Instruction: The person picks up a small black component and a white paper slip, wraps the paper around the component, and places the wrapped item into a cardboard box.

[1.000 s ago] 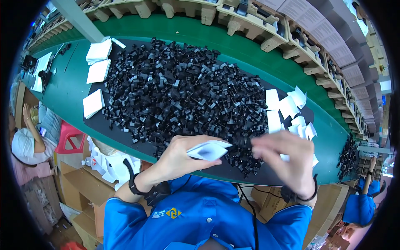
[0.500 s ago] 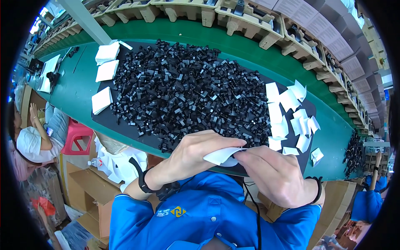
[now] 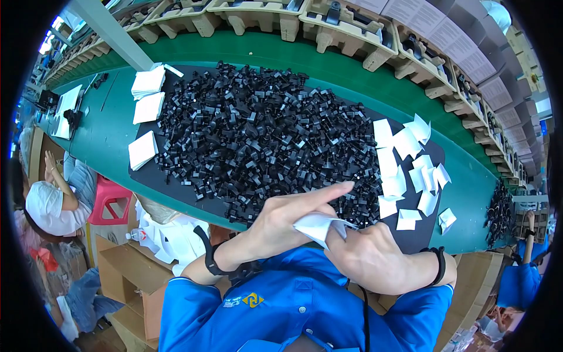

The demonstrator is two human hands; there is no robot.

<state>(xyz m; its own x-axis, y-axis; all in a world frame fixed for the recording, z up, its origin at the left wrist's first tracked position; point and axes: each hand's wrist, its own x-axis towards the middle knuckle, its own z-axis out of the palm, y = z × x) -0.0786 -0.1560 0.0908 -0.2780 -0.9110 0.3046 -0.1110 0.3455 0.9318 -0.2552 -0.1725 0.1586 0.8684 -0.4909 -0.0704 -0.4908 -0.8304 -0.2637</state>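
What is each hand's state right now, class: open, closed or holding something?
Left hand: holding a bent white paper.
Right hand: curled against that paper; whether it grips anything cannot be told.

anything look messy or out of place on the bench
Yes, mildly: one white slip lies alone on the green tabletop at right, off the dark mat, and the loose slips beside it sit at scattered angles, unlike the stacks at left.

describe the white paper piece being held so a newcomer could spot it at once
Start from the big heap of small black parts on the green table. At its near edge, the left hand and right hand are close together. The bent white paper piece is between them, held, unlike the loose white pieces lying right of the heap.
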